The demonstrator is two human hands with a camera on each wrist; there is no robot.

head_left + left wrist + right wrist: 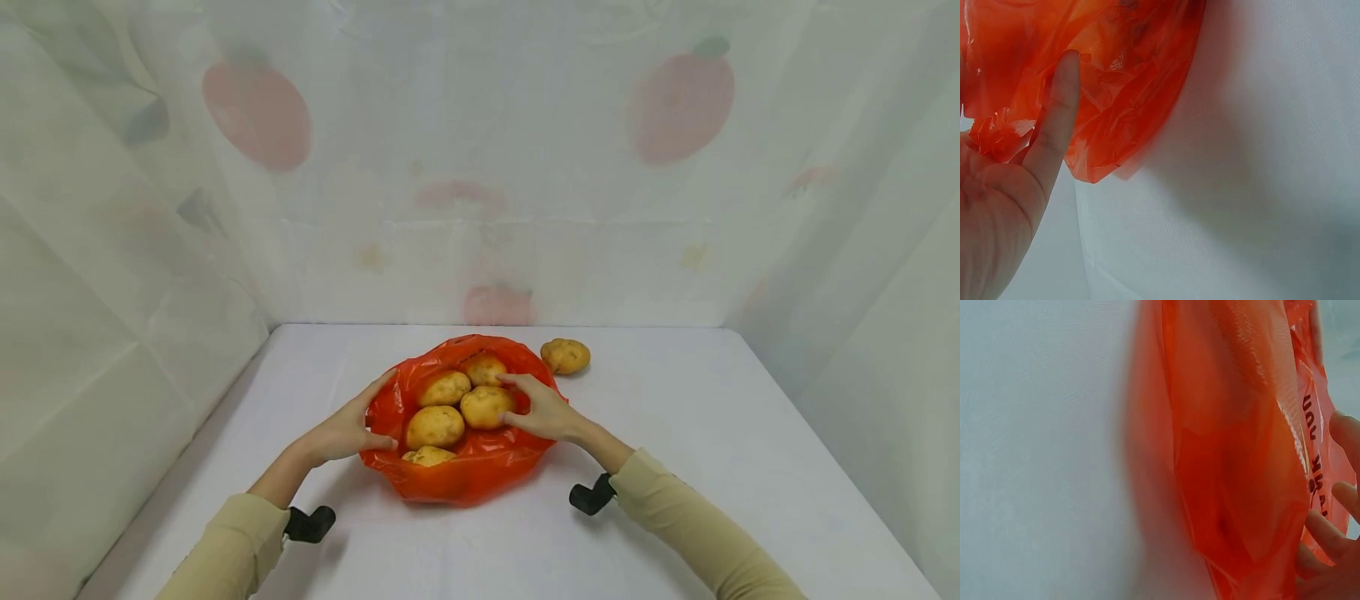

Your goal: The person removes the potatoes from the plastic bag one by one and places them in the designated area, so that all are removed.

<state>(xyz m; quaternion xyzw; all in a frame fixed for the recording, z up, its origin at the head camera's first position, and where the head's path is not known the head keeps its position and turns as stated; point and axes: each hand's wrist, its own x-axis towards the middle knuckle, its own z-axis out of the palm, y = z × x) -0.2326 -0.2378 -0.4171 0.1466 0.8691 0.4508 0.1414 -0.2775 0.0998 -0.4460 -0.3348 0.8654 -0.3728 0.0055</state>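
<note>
A red plastic bag (457,483) lies on the table with its mouth spread wide, showing several yellow potatoes (435,427) inside. At its left rim my left hand (341,429) holds the plastic, thumb over the inner side; in the left wrist view crumpled film sits between thumb and fingers. My right hand (543,408) reaches over the right rim, its spread fingertips beside a potato (486,407) in the bag. The right wrist view shows those fingers (1325,534) apart above the rim, while the bag wall hides the potatoes.
One loose potato (566,356) lies on the white table (675,400) behind the bag, to the right. Pale printed curtains (480,167) stand at the back and both sides. A black wrist mount (309,524) shows below each forearm.
</note>
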